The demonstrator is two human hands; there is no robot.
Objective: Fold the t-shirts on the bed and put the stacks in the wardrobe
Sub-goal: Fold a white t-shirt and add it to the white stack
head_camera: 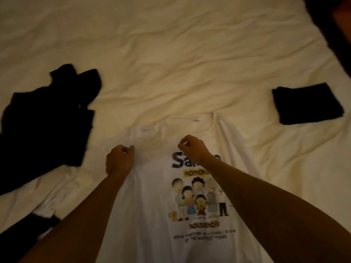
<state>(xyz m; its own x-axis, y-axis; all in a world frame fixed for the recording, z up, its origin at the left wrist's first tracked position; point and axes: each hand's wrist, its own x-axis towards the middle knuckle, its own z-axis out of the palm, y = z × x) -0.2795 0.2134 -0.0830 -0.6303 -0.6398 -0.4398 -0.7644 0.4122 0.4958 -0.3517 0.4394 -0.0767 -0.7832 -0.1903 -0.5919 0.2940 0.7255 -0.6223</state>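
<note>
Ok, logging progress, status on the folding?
Left hand, right hand pinching white t-shirt, partly folded. Black stack done right. Unfolded black pile left.

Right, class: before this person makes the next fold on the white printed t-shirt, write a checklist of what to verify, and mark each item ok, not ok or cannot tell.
1. White t-shirt lies print up on the bed: ok.
2. Shirt fully flat: not ok, creases near the collar and at its right side.
3. Left hand grips the fabric: cannot tell, fingers curled above the shirt.
4. Right hand grips the fabric: cannot tell, same reason.
5. Folded black stack lies clear of the shirt: ok.
6. Unfolded black garments lie clear of the shirt's left sleeve: cannot tell.
</note>
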